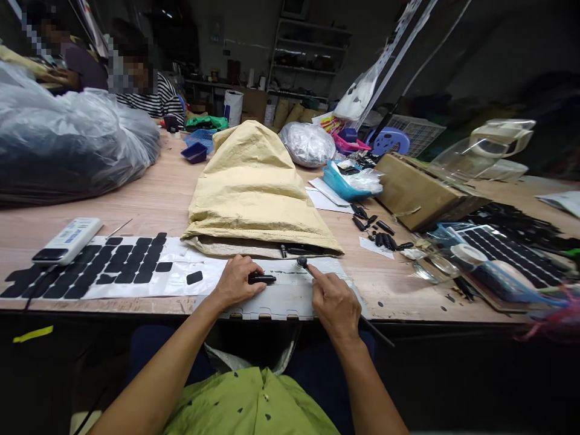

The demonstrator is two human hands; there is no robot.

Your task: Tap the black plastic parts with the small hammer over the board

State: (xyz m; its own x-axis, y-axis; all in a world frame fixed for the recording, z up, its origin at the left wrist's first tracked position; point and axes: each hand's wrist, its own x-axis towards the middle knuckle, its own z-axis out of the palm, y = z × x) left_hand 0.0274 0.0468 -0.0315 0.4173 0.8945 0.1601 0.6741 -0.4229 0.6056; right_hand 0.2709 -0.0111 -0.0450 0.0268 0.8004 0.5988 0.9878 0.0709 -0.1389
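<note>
My left hand (238, 280) is closed on a small black tube-shaped piece (263, 279), pressing it near a light grey board (290, 296). To the right, my right hand (334, 302) is closed around a slim dark rod (378, 332). Its round, dark head (302, 261) shows by my index finger; the middle of the rod is hidden by the hand. Just beyond both hands lies a yellow sack (258, 187), its mouth facing me. A few black pieces (301, 249) lie in that opening.
At left are a white electronic device (67, 241) and white sheets with black stickers (136, 260). Loose black pieces (383, 238) lie at right, near a cardboard box (417, 187) and a blue tray (351, 181). A large plastic bag (72, 139) stands at left; two people sit behind it.
</note>
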